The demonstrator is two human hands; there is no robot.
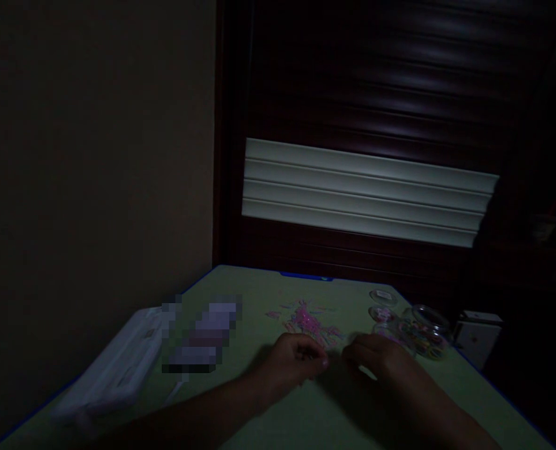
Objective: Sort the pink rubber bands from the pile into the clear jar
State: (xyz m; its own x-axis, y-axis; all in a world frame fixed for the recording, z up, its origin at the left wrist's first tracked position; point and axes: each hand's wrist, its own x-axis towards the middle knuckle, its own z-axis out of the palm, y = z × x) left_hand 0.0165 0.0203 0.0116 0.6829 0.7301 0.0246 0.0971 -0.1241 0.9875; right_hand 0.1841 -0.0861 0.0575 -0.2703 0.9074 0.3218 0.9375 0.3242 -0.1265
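Both hands are over the pale green table [259, 284], just in front of a loose pile of small pink pieces [307, 321]. My left hand [293, 364] is closed, thumb and fingertips pinched together; whatever it may hold is too small and dark to make out. A short gap separates it from my right hand [375, 357], whose fingers are bent down and pressed together, with anything between them hidden. Beyond my right hand stand a clear jar [425, 331] of colourful bands and several small clear round containers [383, 314].
A long white case [114, 365] lies along the table's left side. Beside it is a blurred-out object [205, 334] with a white cable [177, 387]. A pale boxy device [477, 337] stands past the right edge. Dark slatted panels [367, 187] rise behind the table.
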